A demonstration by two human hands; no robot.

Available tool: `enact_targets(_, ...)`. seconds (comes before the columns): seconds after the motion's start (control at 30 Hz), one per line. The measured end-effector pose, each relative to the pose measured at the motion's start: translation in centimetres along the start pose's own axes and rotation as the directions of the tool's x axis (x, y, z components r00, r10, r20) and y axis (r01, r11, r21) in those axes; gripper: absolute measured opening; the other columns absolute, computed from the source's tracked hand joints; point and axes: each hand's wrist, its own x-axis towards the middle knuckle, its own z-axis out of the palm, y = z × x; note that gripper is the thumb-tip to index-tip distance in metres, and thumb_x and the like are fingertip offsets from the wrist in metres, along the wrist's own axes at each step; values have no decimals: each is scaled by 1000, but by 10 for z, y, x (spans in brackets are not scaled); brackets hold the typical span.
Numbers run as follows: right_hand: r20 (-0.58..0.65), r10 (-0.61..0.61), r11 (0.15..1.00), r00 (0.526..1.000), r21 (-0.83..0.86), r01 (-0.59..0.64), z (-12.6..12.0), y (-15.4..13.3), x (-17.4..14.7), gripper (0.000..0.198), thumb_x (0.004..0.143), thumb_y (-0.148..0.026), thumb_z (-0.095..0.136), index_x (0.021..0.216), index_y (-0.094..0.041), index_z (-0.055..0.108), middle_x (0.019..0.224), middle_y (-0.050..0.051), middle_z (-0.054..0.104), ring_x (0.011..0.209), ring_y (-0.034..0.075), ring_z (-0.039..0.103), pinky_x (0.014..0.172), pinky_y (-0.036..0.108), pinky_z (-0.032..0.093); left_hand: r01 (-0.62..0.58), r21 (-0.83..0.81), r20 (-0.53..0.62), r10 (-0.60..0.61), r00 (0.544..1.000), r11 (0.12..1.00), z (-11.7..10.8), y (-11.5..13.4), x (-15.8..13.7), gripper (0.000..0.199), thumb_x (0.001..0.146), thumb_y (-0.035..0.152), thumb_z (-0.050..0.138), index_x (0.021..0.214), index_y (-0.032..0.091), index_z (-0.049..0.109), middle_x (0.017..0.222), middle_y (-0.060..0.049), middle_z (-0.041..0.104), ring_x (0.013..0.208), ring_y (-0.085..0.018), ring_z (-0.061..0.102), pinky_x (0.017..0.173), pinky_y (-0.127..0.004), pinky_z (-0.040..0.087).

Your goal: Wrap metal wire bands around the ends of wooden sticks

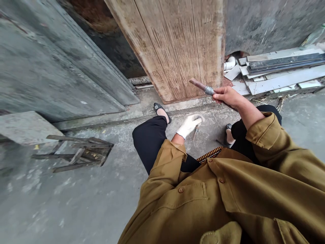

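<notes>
My right hand [227,96], bare, is closed round a brownish stick [196,84] that points up and to the left. Silvery wire [209,90] is wound in a thick coil about the stick, just beyond my fingertips. Lower and to the left, my left hand [189,125] wears a white glove and has its fingers curled. A short, thin stick-like piece [195,134] sticks out below the gloved fingers; its upper end is hidden by the hand. The two hands are apart, over the concrete between my feet.
A wooden plank panel [175,51] leans upright in front of me, its foot on a low concrete ledge [106,118]. An overturned wooden stool [81,154] lies at left. Stacked boards and tile strips [281,73] lie along the wall at right, beside a white pipe [230,63].
</notes>
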Motion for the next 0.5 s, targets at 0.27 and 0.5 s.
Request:
enact_targets(0.27, 256, 278, 569, 926, -820, 55, 32, 14, 2, 13, 79, -16, 65, 85, -17, 76, 78, 8, 69, 74, 17, 59, 65, 28, 37, 29, 82, 118, -38, 992, 996, -10, 22, -17, 24, 77, 35, 69, 81, 12, 72, 67, -4, 63, 54, -9, 46, 54, -23, 36)
enact_targets(0.5, 818, 81, 987, 570, -144, 66, 23, -5, -13, 21, 77, -31, 70, 91, -16, 74, 71, -2, 65, 64, 10, 55, 64, 23, 41, 1, 38, -71, 1, 998, 999, -16, 13, -10, 23, 72, 35, 71, 80, 13, 71, 77, -5, 68, 63, -12, 56, 60, -24, 42)
